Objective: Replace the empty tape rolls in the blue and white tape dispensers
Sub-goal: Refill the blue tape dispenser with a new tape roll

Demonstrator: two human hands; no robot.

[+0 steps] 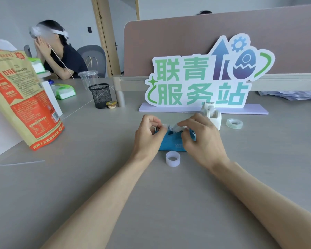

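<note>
The blue tape dispenser point(171, 144) sits on the grey desk between my hands. My left hand point(147, 135) pinches the free end of the clear tape point(166, 127) at the dispenser's left top. My right hand point(201, 135) holds the tape roll point(177, 128) over the dispenser's right part; the roll is mostly hidden by my fingers. An empty whitish core point(172, 159) lies just in front of the dispenser. The white tape dispenser point(213, 114) stands behind my right hand. A fresh clear tape roll point(234, 123) lies to its right.
A large standing sign point(203, 81) on a lilac base blocks the far side. A paper bag point(20, 97) stands at the left. A black mesh pen holder point(100, 95) and a small cup point(111, 104) sit behind left. Another person point(57, 54) sits far left.
</note>
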